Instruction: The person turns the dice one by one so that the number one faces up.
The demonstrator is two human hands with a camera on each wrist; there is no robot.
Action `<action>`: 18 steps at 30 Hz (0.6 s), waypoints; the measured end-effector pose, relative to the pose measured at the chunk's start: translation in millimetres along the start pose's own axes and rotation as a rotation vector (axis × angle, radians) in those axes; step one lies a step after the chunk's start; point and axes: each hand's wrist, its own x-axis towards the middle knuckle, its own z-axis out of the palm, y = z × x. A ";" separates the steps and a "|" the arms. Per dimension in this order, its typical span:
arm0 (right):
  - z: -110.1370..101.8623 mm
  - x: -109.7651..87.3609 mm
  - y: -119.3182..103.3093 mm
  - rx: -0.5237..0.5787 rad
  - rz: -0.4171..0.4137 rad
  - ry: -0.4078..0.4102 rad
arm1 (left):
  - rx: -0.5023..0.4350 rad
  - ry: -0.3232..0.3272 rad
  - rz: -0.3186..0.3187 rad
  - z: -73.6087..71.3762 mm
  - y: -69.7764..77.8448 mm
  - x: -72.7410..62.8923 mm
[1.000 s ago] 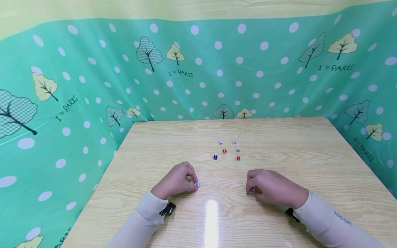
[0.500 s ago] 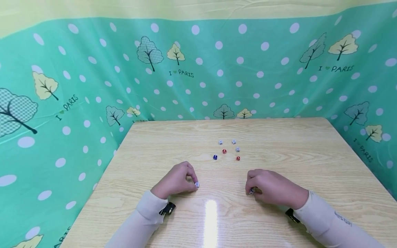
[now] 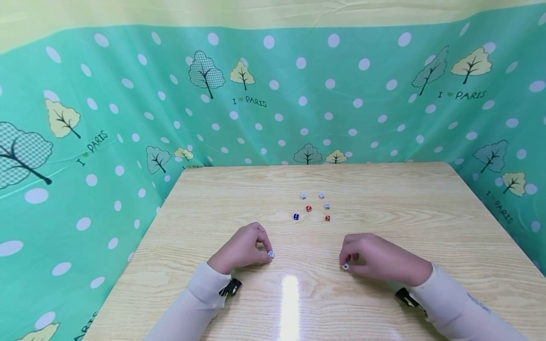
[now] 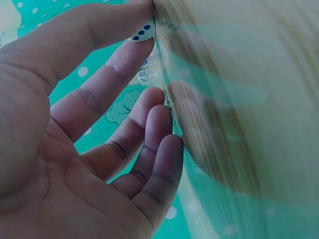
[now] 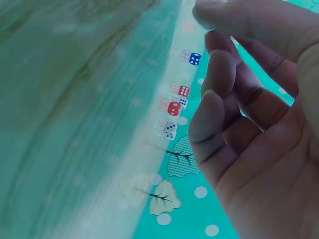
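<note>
In the head view my left hand [image 3: 242,245] rests low on the table's left-middle, pinching a white die [image 3: 271,254] with blue pips between thumb and index finger. The left wrist view shows that die [image 4: 143,32] partly covered by the fingers, right at the tabletop, with the other fingers loosely curved. To the right, my right hand [image 3: 375,257] pinches another white die [image 3: 345,266], whose near face carries one large dark pip. The right wrist view shows the right hand [image 5: 259,104] with curled fingers; its die is hidden there.
Farther up the wooden table [image 3: 213,189] sits a loose group: a blue die [image 3: 296,217], red dice [image 3: 309,208] and white dice [image 3: 327,206]. A green dotted curtain [image 3: 273,109] hangs around the back and sides. A bright light reflection lies between the forearms.
The die in my right hand has turned, showing a different face, and that hand has shifted slightly right and nearer. My left hand and the grouped dice stay put.
</note>
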 end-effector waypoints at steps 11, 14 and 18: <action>0.2 -6.6 17.6 0.238 0.021 -0.018 | 0.005 -0.001 -0.009 -0.3 0.0 0.2; 2.3 -8.5 22.1 0.295 0.044 -0.027 | 0.002 -0.001 -0.006 -0.2 -0.1 0.2; 5.3 -10.4 28.3 0.396 0.088 -0.049 | -0.001 -0.003 -0.006 0.0 0.2 0.1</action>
